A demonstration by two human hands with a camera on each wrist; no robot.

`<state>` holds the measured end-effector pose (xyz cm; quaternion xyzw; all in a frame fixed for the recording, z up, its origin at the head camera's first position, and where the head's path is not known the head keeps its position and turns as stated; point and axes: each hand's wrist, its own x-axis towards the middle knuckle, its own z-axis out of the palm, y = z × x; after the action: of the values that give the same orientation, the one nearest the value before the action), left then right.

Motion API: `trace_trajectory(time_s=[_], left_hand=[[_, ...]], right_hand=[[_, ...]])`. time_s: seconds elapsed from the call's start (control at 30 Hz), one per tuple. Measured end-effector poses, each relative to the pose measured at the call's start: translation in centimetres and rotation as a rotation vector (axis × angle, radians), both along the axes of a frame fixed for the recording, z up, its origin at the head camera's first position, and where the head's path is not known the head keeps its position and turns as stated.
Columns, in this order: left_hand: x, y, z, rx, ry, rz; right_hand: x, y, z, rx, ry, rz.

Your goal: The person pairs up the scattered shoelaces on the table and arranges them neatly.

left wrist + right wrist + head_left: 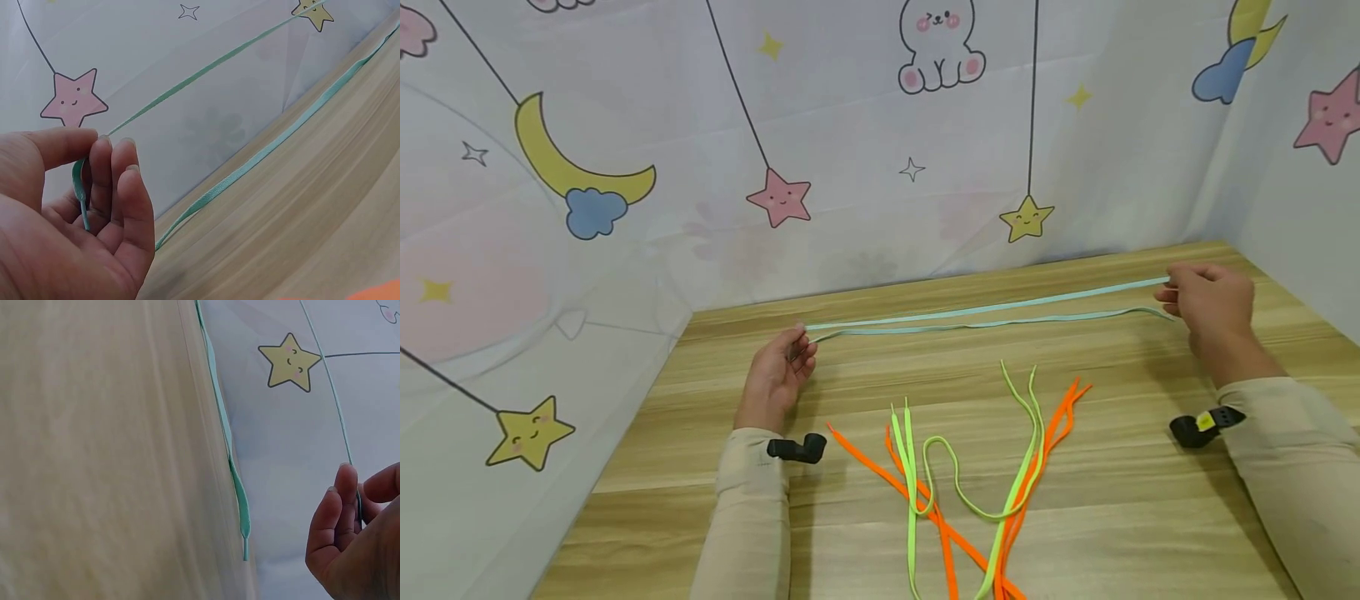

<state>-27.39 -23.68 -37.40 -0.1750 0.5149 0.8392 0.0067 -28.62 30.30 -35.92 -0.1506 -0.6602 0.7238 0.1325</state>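
Observation:
A mint-green shoelace (985, 311) is stretched between my two hands above the back of the wooden table. My left hand (772, 379) pinches it between thumb and forefinger; its tipped end hangs into the palm in the left wrist view. At the far right my right hand (1217, 304) pinches the other end between thumb and fingers, the tail running down behind them. Just below the taut lace, a second mint-green length (1015, 322) lies slack along the table. Its tipped end (244, 525) shows in the right wrist view, while its left part passes behind my left hand.
Orange shoelaces (880, 473) and lime-green shoelaces (958, 479) lie crossed and looped at the front middle of the wooden table (1112, 517). A printed curtain (865, 225) hangs along the table's back and left edges. Each sleeve carries a small black camera (797, 448).

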Motion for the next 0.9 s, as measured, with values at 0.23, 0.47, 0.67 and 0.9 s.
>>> trace_trajectory(time_s=[0.23, 0.47, 0.67, 0.9], left_hand=[[0.15, -0.15, -0.2, -0.042, -0.033, 0.011], [0.07, -0.07, -0.29, -0.033, -0.035, 0.009], [-0.19, 0.02, -0.29, -0.025, -0.041, 0.005], [-0.29, 0.04, -0.51, -0.046, -0.041, -0.016]], right_hand=[[-0.04, 0.13, -0.29, 0.134, -0.058, 0.067], [-0.43, 0.19, -0.38, 0.163, -0.087, 0.111], [-0.39, 0.21, -0.28, 0.169, -0.107, 0.128], [-0.34, 0.22, -0.26, 0.235, -0.132, 0.126]])
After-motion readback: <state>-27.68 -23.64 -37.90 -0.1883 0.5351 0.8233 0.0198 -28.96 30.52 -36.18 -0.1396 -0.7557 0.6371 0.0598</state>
